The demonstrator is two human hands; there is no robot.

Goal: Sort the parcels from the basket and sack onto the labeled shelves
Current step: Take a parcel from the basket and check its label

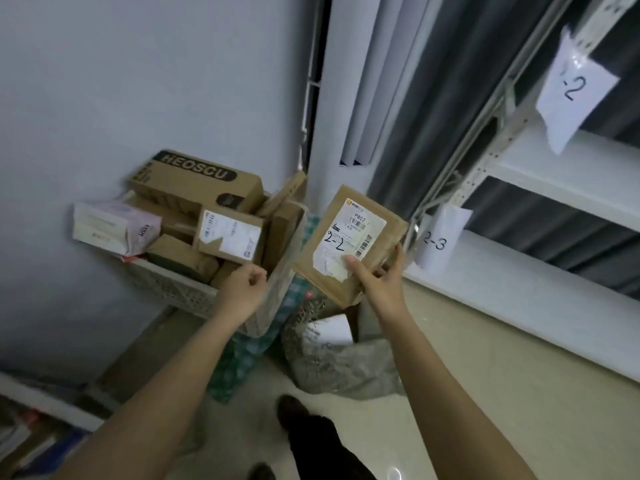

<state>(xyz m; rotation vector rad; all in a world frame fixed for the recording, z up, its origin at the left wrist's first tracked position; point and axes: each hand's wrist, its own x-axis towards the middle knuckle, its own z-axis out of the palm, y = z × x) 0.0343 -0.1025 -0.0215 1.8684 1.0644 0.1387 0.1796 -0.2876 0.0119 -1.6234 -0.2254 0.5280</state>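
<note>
My right hand [375, 280] grips a flat brown parcel [349, 244] by its lower edge, thumb on its white label, which bears a handwritten "2-2". My left hand [242, 289] hovers with loosely curled fingers over the near rim of the grey lattice basket [173, 289] and holds nothing. The basket is heaped with several cardboard parcels, among them a long "HEOSCU" box [197, 183] and a labeled box [230, 235]. A grey sack [343, 365] sits on the floor below the held parcel. The white shelves at right carry paper tags "2-3" [438, 239] and "-2" [575, 90].
The basket stands against a pale wall in the corner. A green checked cloth [242, 355] lies between basket and sack. My dark shoe [291, 408] is on the light floor near the sack. Grey curtains hang behind the shelf frame. Another low shelf edge shows at bottom left.
</note>
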